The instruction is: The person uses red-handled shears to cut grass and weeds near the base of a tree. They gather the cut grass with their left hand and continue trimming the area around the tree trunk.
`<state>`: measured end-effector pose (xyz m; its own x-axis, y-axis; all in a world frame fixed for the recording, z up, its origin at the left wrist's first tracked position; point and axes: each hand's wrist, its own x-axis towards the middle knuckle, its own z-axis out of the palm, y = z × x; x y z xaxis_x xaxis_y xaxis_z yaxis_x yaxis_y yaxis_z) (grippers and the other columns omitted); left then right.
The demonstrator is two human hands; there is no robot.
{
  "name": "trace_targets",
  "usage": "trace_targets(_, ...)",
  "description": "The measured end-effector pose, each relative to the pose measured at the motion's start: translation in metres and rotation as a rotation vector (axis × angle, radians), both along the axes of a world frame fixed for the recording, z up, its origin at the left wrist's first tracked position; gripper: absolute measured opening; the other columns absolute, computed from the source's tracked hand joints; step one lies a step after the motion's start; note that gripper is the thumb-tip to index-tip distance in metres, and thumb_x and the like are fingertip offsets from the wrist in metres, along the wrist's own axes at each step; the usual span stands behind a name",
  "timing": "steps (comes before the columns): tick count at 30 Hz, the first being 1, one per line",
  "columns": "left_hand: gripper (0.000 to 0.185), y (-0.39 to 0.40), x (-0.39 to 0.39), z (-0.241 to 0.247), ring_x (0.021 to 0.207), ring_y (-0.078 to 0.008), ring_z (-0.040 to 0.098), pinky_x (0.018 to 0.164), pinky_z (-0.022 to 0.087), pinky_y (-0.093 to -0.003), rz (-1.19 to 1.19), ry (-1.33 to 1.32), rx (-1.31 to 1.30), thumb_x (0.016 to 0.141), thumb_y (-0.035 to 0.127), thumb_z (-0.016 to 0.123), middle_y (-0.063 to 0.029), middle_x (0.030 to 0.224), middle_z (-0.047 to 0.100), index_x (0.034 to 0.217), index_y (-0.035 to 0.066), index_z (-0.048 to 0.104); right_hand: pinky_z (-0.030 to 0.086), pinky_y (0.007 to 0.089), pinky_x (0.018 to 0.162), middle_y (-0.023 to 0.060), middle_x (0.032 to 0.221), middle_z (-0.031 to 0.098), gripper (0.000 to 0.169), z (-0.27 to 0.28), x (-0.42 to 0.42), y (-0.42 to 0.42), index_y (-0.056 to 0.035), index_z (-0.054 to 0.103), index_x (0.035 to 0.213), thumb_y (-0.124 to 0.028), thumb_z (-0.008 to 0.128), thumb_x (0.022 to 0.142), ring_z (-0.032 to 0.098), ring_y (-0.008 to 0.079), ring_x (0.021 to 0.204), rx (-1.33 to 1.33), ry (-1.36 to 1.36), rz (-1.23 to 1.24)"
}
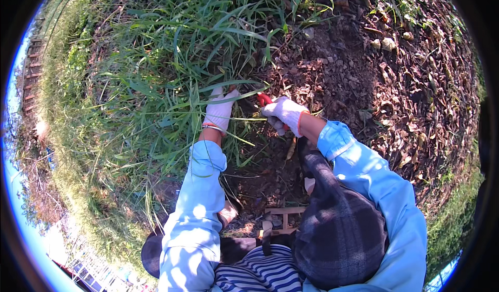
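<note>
My left hand (220, 106), in a white knit glove with a bracelet at the wrist, reaches into tall green grass (167, 69); blades cross over its fingers, and what they touch is hidden. To its right, my gloved right hand (284, 114) is closed around a red-handled hand tool (264, 98), whose working end is hard to make out in the shade. The two hands are a short way apart, low over dark soil at the edge of the grass. A long grass stem (245, 119) stretches between them.
Bare soil with stones (339, 69) and dry brown leaves (409, 108) lies to the right. Below, between my legs, is a small wooden frame (285, 211). My knee in dark plaid cloth (339, 237) is at the lower right, and a shoe (228, 214) stands beside my left sleeve.
</note>
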<state>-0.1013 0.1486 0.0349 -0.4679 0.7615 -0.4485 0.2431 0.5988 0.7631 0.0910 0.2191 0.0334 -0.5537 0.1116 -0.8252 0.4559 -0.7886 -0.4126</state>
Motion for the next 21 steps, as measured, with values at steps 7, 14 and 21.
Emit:
trace_targets(7,0.012,-0.054,-0.013,-0.012,0.065,-0.0117,0.054,0.058,0.045,-0.0252,0.511,-0.364,0.255,0.089,0.014,0.06,-0.0033,0.083,0.061,0.096,0.007,0.054,0.054,0.0337,0.046,0.0067,0.065,0.057,0.024,0.006,0.008,-0.023,-0.0008,0.055,0.081,-0.024,0.062,0.082,0.057,0.0169,0.051,0.019,0.038,0.021)
trace_targets(14,0.018,-0.074,-0.007,0.009,0.055,-0.007,0.048,0.04,0.034,-0.0213,0.615,-0.524,0.261,0.089,0.012,0.058,-0.0021,0.081,0.059,0.105,0.007,0.054,0.057,0.0381,0.051,0.0138,0.072,0.061,0.032,0.009,0.008,-0.039,0.0051,0.058,0.089,-0.025,0.062,0.081,0.063,0.0242,0.057,-0.093,0.085,0.174)
trace_targets(21,0.013,-0.076,-0.003,0.006,0.056,-0.0066,0.048,0.042,0.035,-0.0189,0.669,-0.547,0.245,0.091,0.011,0.055,-0.0004,0.079,0.059,0.104,0.009,0.052,0.057,0.0383,0.05,0.0147,0.075,0.062,0.034,0.012,0.005,-0.043,0.0054,0.057,0.094,-0.026,0.062,0.082,0.063,0.0241,0.058,-0.088,0.026,0.289)
